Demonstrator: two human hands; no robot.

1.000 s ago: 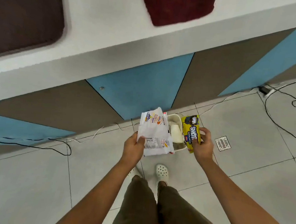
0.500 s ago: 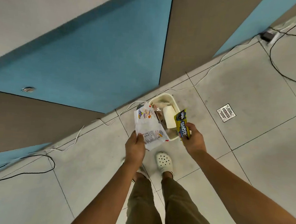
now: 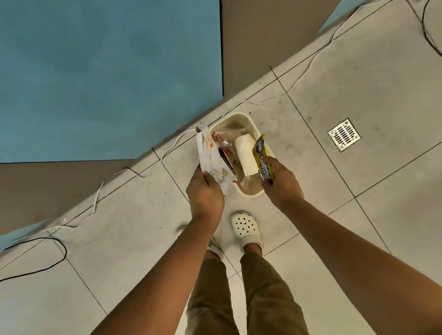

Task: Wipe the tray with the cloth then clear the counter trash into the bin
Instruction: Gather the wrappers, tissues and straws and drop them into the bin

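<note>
The head camera, the only view, looks straight down at the floor, where a small cream bin (image 3: 253, 128) sits close to the blue and brown wall panels (image 3: 104, 64). The left hand (image 3: 205, 192) pinches a white wrapper (image 3: 210, 156) by its lower end, with thumb and fingers curled on it, and holds it over the left edge of the bin. The right hand (image 3: 281, 181) grips a yellow snack packet (image 3: 263, 161), fingers wrapped round it, right at the bin's right rim. Both pieces of trash are above the bin but not let go, so I think the job is near its end: the trash only needs to drop in. Inside the bin there is already a white cup (image 3: 246, 157) lying on its side and some crumpled wrappers (image 3: 228, 157), so some clearing looks done. The tray, the cloth and the counter are not in this view, so I cannot tell if the wiping is finished or if more trash waits up there. The wrappers in the bin are jumbled and partly behind the white wrapper, so it is hard to say how many there are, maybe two or three. A white clog (image 3: 246, 227) shows on the right foot; the other shoe is mostly hidden under the left arm. A floor drain (image 3: 344, 134) and thin cables (image 3: 309, 66) lie on the tiles.
</note>
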